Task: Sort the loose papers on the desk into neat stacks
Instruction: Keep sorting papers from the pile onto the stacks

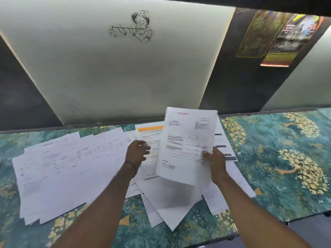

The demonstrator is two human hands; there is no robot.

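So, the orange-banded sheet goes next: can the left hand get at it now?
Probably yes: the left hand is right over the orange-banded sheet, nothing visibly on it; the held sheet hides only its right edge.

Single head-worn, wide-angle view. Looking forward and downward from above the forearms, which are entering from bottom edge. Sitting close: left hand (138, 152) and right hand (217, 162) occupying frame centre, with sheet (187, 147) gripped by right hand standing between them. Surface (279, 140) spreading out left and right of hands, running past both side edges. Camera facing wall panel (125, 72) beyond hands, which is filling upper half. Frame tilting: far surface edge rising toward right-hand side.
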